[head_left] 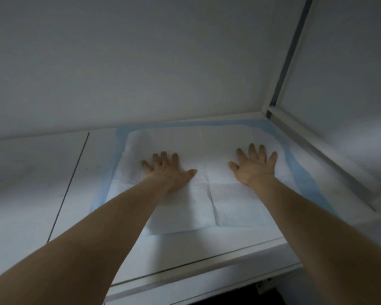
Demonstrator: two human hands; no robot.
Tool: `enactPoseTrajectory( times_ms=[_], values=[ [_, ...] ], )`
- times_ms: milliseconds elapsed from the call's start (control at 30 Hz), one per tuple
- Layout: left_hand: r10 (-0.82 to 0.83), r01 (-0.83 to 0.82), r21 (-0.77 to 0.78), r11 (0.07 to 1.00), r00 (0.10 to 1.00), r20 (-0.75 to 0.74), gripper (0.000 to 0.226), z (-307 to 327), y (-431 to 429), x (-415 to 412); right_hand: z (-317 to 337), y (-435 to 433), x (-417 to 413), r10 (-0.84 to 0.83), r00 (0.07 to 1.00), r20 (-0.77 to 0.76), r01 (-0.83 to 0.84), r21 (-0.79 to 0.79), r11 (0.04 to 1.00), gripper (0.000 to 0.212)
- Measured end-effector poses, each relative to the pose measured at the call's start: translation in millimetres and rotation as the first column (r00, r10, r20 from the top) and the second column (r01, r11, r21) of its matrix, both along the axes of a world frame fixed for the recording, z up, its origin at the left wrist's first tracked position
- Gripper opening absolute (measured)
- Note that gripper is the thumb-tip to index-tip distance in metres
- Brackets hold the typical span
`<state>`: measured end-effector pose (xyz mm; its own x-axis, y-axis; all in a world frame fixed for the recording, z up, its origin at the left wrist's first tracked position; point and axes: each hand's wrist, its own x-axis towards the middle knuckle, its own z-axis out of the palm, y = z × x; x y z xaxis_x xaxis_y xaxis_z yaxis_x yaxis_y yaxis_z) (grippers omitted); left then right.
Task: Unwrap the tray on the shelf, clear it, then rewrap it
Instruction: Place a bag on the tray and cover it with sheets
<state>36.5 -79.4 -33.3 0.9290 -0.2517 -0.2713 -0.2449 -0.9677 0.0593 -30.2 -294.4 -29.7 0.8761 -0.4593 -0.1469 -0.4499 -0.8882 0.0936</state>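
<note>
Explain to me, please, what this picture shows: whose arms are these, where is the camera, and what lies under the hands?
There is no machine here: a person works with bare hands, and the single camera sits on their head, looking forward and down. The left hand and the right hand lie flat, fingers spread, on a white sheet with a blue border, which is spread on a white shelf. Nothing is gripped; both hands only rest on the sheet. Whatever lies beneath it is hidden.
</note>
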Motion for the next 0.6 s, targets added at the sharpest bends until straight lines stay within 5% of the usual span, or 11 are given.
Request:
enactPoseTrajectory(
  times_ms=[133, 233, 400, 600],
  values=[
    [0.014, -0.015, -0.021, 1.0, 0.999, -0.05, 0.109, 4.5, 0.3, -4.7, -0.7, -5.3, -7.3, -0.007, 1.0, -0.024, 0.008, 0.038, 0.999, 0.07],
    [-0.136, 0.13, -0.055, 0.99, 0.983, -0.123, 0.124, 11.4, -6.1, -13.0, 2.0, 2.6, -9.8, 0.056, 0.997, 0.052, -0.058, 0.049, 0.997, 0.076],
    [-0.334, 0.323, -0.086, 0.943, 0.905, -0.265, 0.12, 26.4, -12.4, -27.3, 3.0, 16.9, -20.1, 0.273, 0.962, 0.017, -0.263, 0.335, 0.905, 0.081],
    [-0.425, 0.439, -0.019, 0.898, 0.857, -0.292, 0.118, 26.5, -22.6, -30.9, 21.0, 14.4, -32.2, 0.291, 0.957, 0.021, -0.264, 0.484, 0.834, 0.085]
  ],
)
